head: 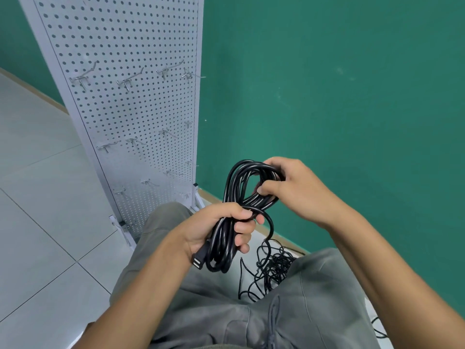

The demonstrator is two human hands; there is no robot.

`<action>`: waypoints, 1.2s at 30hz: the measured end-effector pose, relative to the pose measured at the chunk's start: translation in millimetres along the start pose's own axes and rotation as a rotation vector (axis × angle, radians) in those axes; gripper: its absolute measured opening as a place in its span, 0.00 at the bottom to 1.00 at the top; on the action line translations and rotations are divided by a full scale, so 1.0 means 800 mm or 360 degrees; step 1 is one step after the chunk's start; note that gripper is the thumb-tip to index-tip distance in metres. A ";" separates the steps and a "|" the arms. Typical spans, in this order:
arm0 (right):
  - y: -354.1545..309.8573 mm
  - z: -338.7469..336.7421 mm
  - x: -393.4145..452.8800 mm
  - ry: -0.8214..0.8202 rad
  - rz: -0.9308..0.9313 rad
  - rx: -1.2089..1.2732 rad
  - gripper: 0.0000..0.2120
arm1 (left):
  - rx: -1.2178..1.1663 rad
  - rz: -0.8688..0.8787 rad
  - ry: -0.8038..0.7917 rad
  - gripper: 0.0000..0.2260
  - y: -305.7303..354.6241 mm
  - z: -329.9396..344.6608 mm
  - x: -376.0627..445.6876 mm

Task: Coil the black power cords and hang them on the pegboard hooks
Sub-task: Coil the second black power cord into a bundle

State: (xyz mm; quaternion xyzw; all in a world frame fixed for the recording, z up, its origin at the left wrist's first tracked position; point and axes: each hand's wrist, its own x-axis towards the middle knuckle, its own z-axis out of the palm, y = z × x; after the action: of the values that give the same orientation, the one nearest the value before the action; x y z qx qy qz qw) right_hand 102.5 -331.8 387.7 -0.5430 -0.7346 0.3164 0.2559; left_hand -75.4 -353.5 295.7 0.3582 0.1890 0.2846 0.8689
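While the left hand [221,227] curls tight around the lower bundle of the coiled black power cord [241,195], the right hand [289,190] pinches its upper loops. Cord held before the white pegboard [130,102], metal hooks [83,78] bare. Tangled loose cords [271,270] on floor between the knees.

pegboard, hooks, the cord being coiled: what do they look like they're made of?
Pegboard: likely sheet metal painted matt white; thin panel, even rows of punched holes, framed edges.
Hooks: bare or plated steel wire by the look; thin, silvery, bright glints.
Coiled cord, held by left hand and right hand: black rubber or PVC jacket, smooth with slight sheen, bends freely.
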 end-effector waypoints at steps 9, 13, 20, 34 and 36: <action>0.014 0.014 -0.001 -0.0099 0.0197 0.1432 0.07 | -0.0261 -0.0038 -0.0266 0.13 -0.008 0.001 0.012; 0.008 0.008 0.000 -0.0293 0.0140 0.1360 0.10 | -0.0292 -0.0067 -0.0318 0.11 -0.009 0.002 0.010; -0.027 -0.005 0.001 -0.0337 0.0013 0.0440 0.14 | 0.0010 -0.0063 -0.0042 0.08 -0.006 0.012 0.003; -0.020 0.033 0.012 0.0512 0.0253 0.0104 0.16 | 0.0958 0.0231 0.0643 0.06 -0.003 0.040 0.012; -0.022 0.035 0.019 0.0527 0.0293 0.0119 0.15 | 0.1158 0.0330 0.0816 0.07 -0.003 0.041 0.014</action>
State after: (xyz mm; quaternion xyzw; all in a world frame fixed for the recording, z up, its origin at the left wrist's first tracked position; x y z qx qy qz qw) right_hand 67.4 -326.0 382.5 -0.6426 -0.6174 0.2719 0.3632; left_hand -48.2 -364.7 314.7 0.5751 0.4488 0.3646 0.5786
